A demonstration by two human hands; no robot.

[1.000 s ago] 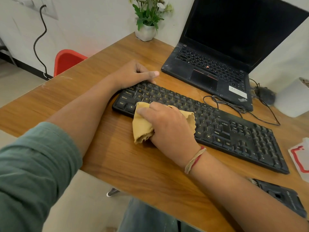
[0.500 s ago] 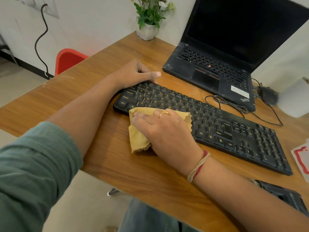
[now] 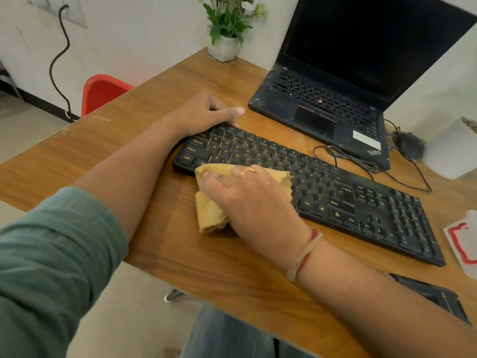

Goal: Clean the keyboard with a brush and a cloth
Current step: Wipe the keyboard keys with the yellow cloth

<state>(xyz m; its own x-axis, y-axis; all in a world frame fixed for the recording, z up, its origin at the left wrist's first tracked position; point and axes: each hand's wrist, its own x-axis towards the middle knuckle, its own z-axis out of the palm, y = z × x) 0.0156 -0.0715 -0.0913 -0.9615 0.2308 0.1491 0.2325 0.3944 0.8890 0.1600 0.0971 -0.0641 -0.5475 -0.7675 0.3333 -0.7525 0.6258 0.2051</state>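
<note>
A black keyboard (image 3: 335, 187) with yellow letters lies slanted across the wooden desk (image 3: 232, 267). My right hand (image 3: 253, 200) presses a tan cloth (image 3: 209, 208) flat onto the keyboard's near left edge, and part of the cloth hangs down onto the desk. My left hand (image 3: 206, 112) grips the keyboard's far left corner, thumb stretched along its top edge. No brush shows in this view.
An open black laptop (image 3: 335, 99) stands behind the keyboard, with cables (image 3: 361, 161) and a dark mouse (image 3: 409, 146) beside it. A potted plant (image 3: 227, 29) sits at the far corner, a white pot (image 3: 454, 151) at right, a red chair (image 3: 103, 91) at left.
My right hand has flattened and slid with the cloth toward the keyboard's near left edge. The left hand has stayed on the corner.
</note>
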